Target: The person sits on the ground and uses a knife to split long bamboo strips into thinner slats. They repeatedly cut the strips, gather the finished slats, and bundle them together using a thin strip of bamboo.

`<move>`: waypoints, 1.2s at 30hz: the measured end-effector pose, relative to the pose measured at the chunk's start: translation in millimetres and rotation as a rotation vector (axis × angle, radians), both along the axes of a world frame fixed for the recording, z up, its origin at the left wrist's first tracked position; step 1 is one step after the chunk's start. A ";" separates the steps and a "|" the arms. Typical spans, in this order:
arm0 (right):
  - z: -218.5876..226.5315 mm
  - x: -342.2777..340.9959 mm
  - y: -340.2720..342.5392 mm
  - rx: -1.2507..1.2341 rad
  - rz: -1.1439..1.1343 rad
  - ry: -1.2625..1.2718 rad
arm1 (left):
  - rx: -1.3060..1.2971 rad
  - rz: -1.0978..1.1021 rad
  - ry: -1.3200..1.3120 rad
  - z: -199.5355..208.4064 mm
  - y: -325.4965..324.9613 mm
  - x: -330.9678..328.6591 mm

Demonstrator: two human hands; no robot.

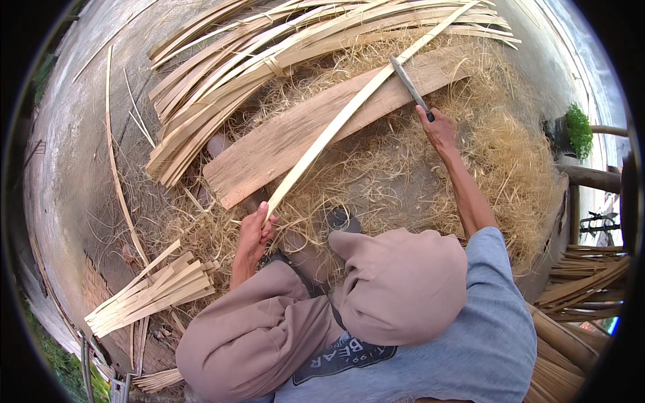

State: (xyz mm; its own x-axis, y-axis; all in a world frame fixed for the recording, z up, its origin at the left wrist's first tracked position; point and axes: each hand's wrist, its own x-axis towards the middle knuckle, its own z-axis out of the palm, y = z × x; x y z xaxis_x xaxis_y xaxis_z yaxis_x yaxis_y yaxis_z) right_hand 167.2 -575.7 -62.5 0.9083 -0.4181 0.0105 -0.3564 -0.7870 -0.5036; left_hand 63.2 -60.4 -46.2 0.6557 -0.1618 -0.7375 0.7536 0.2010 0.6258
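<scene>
My left hand (254, 232) is closed around the near end of a long, pale bamboo strip (334, 128). The strip slants up and to the right, crossing over a wide wooden board (269, 158). In my right hand (438, 127) is a knife (407, 80) with a dark handle and a long grey blade. The blade's far end meets the strip, or lies just over it, above the right part of the board. Whether the edge is biting into the strip, I cannot tell.
Beyond the board lies a large bundle of bamboo strips (228, 74). A smaller bundle (151, 295) rests at the lower left. Curly shavings (497, 174) cover much of the ground around the board. More strips (584, 285) are stacked at the right, below a green plant (578, 131).
</scene>
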 end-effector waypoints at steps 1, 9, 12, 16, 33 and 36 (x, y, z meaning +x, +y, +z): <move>6.9 4.5 10.5 -0.009 0.021 0.005 | -0.028 0.022 0.006 -1.3 -0.1 -3.5; 10.8 -7.9 51.7 0.161 0.123 0.173 | 0.136 -0.032 0.032 19.8 63.8 -43.9; 7.3 6.0 21.9 -0.020 0.151 0.062 | 0.138 -0.112 0.004 20.4 54.5 -47.7; -5.5 -28.3 87.7 -0.045 0.660 -0.036 | 0.178 -0.118 -0.061 10.1 67.1 -37.6; -11.1 -35.6 106.4 0.279 -0.011 0.026 | 1.181 -0.343 -1.044 23.0 10.7 -46.7; 6.1 -66.4 167.0 0.322 0.247 0.167 | 1.151 -0.429 -0.997 5.2 8.4 -43.2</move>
